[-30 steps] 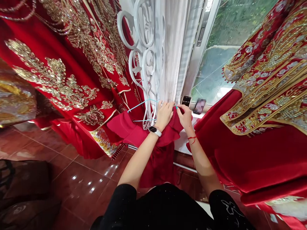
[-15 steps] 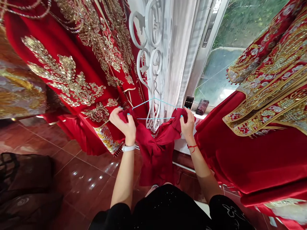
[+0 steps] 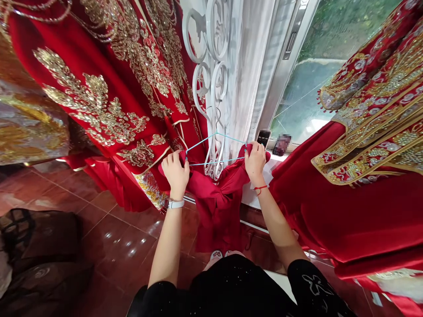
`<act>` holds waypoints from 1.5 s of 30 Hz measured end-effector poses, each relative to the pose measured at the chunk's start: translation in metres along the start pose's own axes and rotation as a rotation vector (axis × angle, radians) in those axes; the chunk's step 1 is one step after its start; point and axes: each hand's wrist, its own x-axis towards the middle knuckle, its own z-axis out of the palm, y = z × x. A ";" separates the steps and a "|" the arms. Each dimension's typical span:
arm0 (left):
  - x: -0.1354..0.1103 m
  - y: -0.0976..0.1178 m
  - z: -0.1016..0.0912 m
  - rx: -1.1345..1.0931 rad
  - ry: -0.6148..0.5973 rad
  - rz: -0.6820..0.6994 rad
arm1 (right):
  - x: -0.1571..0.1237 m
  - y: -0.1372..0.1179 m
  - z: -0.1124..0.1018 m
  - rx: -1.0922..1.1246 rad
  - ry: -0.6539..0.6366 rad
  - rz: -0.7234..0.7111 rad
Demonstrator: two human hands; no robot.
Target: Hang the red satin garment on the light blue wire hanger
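A dark red dress [image 3: 218, 198] with a gathered, knotted front hangs on a thin light-blue hanger [image 3: 216, 133] before me. My left hand [image 3: 176, 175] is closed on the dress's left shoulder, at that end of the hanger. On the opposite shoulder, my right hand [image 3: 255, 162] grips the red cloth and the hanger's end with curled fingers. The hanger's hook lies in front of a white scrolled metal stand [image 3: 218, 83]; whether it is hooked on cannot be told. The dress's lower part falls toward my feet.
Red gowns with gold embroidery [image 3: 99, 108] hang at left. An embroidered red and gold jacket [image 3: 366, 132] and red skirt [image 3: 324, 211] hang at right. A phone [image 3: 263, 138] leans by the window [image 3: 304, 97]. Dark bags [image 3: 49, 242] lie on the tiled floor [image 3: 122, 240].
Both hands have turned and curled further over the shoulder ends of the dress and hanger. The hanger's bar now tilts, its right end higher. The view has shifted slightly.
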 end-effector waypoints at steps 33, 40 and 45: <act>-0.004 0.018 -0.020 0.129 -0.082 -0.071 | 0.009 -0.008 -0.028 -0.228 -0.285 -0.003; 0.003 0.016 -0.017 0.097 -0.047 -0.062 | 0.015 -0.010 -0.029 -0.245 -0.264 0.021; 0.016 0.005 -0.030 0.131 -0.100 -0.146 | 0.037 0.002 -0.027 -0.187 -0.236 0.143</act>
